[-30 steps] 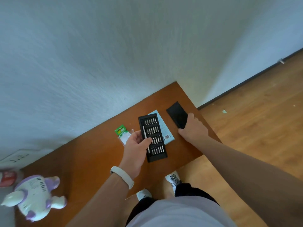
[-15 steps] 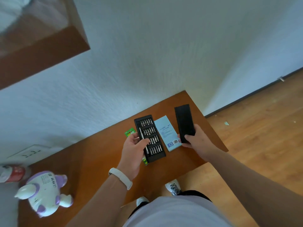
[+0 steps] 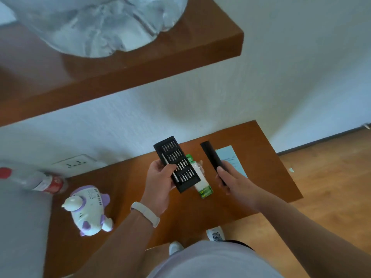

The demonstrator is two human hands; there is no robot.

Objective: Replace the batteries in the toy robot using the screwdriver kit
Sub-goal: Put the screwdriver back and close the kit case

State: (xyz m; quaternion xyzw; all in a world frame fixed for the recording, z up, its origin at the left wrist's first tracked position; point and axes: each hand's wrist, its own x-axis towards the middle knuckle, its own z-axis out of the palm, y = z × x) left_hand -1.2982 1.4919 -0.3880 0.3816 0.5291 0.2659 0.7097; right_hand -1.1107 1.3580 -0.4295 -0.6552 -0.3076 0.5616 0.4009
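Over the counter (image 3: pixel 124 181), near its middle, your left hand (image 3: pixel 160 183) grips the black bit tray (image 3: pixel 176 163) of the screwdriver kit: thumb laid across the top face, fingers curled under the near-left edge. Tray is tilted, far end pointing to the wall, and it shows four rows of bits plus a silver driver shaft (image 3: pixel 169 168) along its left side. White wristband (image 3: pixel 145 213) on that wrist. Your right hand (image 3: pixel 232 181) is closed round the near end of the black kit cover (image 3: pixel 212 157), which sticks out away from you toward the wall; the two halves are apart, with a gap between them. Through that gap the battery pack (image 3: pixel 202 183) shows, green and white in clear plastic, lying flat on the counter, its left part hidden under the tray. Pale blue box (image 3: pixel 230 157) lies flat on the counter just right of the cover, partly hidden by it and by your right hand. Toy robot (image 3: pixel 88 209), white with purple patches, sits at the left end of the counter, well apart from both hands, nothing touching it; battery door not visible from this angle. Clear bottle (image 3: pixel 34 180) with red cap and red label lies on its side left of the counter's far corner, below a white wall socket (image 3: pixel 74 163). Brown shelf (image 3: pixel 140 63) juts from the wall overhead, a crumpled clear plastic bag (image 3: pixel 96 23) on it. White shoes (image 3: pixel 215 233) on the wooden floor (image 3: pixel 331 187) under the counter's front edge.
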